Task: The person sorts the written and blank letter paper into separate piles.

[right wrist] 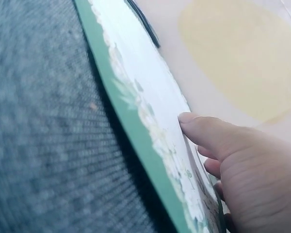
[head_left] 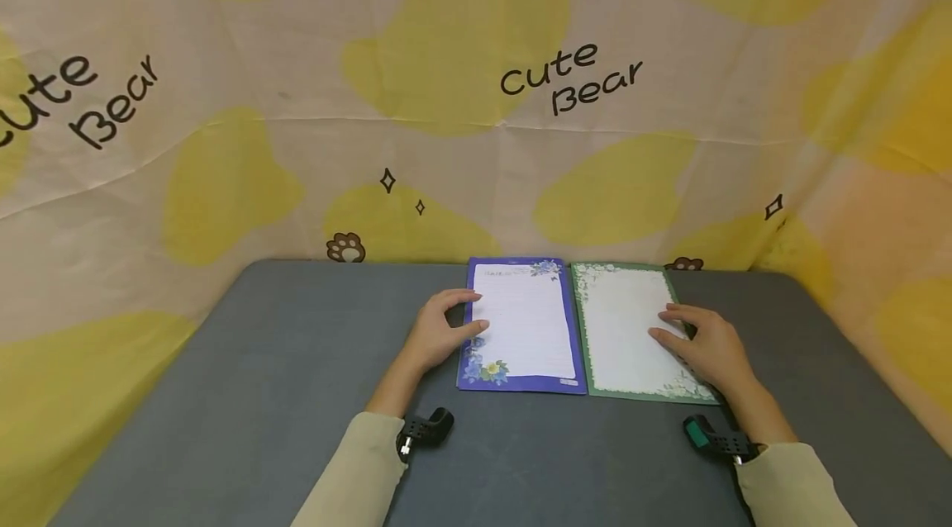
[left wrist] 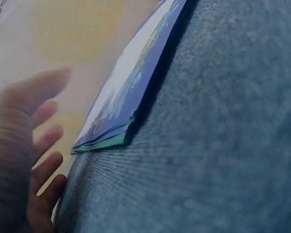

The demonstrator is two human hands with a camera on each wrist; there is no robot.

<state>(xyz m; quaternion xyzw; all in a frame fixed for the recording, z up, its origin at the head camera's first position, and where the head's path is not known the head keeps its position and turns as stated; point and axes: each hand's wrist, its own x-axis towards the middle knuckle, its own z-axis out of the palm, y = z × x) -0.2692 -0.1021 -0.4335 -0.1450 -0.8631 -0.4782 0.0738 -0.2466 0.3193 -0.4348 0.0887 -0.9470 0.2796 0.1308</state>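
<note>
A sheet of writing paper with a blue-violet border and printed flowers lies on the table. Its near corner in the left wrist view shows several stacked layers, blue over green. Beside it on the right lies a green-bordered sheet with a leafy printed edge. My left hand is at the blue sheet's left edge, thumb and fingers spread apart, nothing gripped. At the green sheet's right edge is my right hand. In the right wrist view its thumb is over the white paper; the other fingers are partly hidden.
The grey table carries both sheets near its far edge. Behind it hangs a cream cloth with yellow patches and lettering. A dark strapped device is on the left wrist, another on the right.
</note>
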